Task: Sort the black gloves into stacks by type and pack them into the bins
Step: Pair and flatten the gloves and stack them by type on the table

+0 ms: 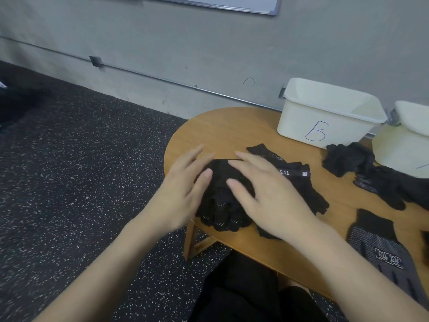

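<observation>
Wooden table (232, 131) (gloves (222, 201), bins (325, 122))

Both forearms are reaching fwd & up from the bottom edge, bare, no sleeves showing. Left hand (183, 187) is lying palm down, fingers straight & slightly spread, pointing up-right, thumb angling inward. Right hand (267, 194) is lying palm down too, fingers straight, pointing up-left, thumb sticking out toward the left hand. Hands are sitting close together, fingertips nearly converging, wrists level w/ forearms.
</observation>
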`<state>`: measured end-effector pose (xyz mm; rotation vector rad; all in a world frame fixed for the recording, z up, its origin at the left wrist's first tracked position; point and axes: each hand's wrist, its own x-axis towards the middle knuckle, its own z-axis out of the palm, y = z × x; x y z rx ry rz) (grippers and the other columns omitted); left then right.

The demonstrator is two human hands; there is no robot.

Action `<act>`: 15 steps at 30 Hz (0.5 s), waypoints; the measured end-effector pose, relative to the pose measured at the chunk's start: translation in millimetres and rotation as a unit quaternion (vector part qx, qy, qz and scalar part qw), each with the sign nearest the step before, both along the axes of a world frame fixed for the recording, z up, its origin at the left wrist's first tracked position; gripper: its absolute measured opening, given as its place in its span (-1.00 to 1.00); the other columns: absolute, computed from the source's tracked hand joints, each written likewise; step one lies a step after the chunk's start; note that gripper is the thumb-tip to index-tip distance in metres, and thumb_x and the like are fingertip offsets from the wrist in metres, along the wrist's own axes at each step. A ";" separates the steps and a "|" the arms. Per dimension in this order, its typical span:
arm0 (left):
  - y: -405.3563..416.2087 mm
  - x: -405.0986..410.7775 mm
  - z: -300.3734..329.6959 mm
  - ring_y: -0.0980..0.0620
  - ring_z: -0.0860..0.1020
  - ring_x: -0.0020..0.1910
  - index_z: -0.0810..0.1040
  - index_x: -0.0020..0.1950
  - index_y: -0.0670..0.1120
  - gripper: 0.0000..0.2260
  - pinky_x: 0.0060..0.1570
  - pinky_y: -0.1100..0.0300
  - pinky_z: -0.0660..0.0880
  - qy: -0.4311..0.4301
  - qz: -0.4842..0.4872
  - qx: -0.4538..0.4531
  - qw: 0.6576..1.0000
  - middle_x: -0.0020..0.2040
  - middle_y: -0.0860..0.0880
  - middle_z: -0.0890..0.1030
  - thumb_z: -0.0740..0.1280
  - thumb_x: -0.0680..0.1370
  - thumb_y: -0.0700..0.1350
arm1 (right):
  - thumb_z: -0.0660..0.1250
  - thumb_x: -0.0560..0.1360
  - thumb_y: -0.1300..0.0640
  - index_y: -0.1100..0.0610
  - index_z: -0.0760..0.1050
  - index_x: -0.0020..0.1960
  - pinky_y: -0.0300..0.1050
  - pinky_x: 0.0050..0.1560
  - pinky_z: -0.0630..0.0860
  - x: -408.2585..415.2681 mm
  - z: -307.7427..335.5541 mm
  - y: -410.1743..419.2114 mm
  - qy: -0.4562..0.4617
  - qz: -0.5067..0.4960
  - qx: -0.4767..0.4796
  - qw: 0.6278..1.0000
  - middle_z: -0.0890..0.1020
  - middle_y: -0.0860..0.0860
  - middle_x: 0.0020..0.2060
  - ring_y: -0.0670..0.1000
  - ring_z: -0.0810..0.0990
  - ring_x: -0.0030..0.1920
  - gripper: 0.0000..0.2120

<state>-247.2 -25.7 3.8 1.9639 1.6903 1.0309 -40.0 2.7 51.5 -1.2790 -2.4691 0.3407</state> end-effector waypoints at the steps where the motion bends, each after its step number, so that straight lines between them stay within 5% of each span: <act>1: 0.0 3.8 -4.9 0.20 0.03 0.63 0.32 0.62 0.04 -0.50 0.56 0.30 -0.05 0.001 -0.020 -0.012 1.000 0.63 0.11 0.17 0.07 0.69 0.14 | 0.10 0.69 -0.16 -0.03 0.28 0.60 -0.31 0.46 -0.04 -1.8 -4.4 -1.8 -0.019 0.003 -0.004 1.000 0.22 -0.16 0.60 -0.16 0.11 0.59 -0.48; 4: -0.8 10.7 -17.4 0.22 -0.12 0.65 0.18 0.67 0.07 -0.51 0.61 0.24 -0.11 0.018 -0.054 -0.042 0.998 0.68 0.13 0.03 0.02 0.73 0.15 | 0.02 0.71 -0.16 -0.02 0.14 0.65 -0.29 0.48 -0.02 -4.5 -19.2 -3.6 -0.043 -0.002 -0.034 0.999 0.11 -0.13 0.65 -0.17 0.01 0.62 -0.46; 15: -5.1 9.7 -35.9 0.25 -0.14 0.64 0.08 0.68 0.09 -0.49 0.60 0.26 -0.08 0.043 -0.078 -0.048 0.995 0.69 0.17 -0.05 0.01 0.74 0.14 | -0.01 0.73 -0.10 0.01 0.04 0.67 -0.38 0.44 -0.08 -6.5 -46.5 -11.9 -0.023 -0.015 -0.066 0.997 -0.02 -0.11 0.66 -0.19 -0.10 0.62 -0.46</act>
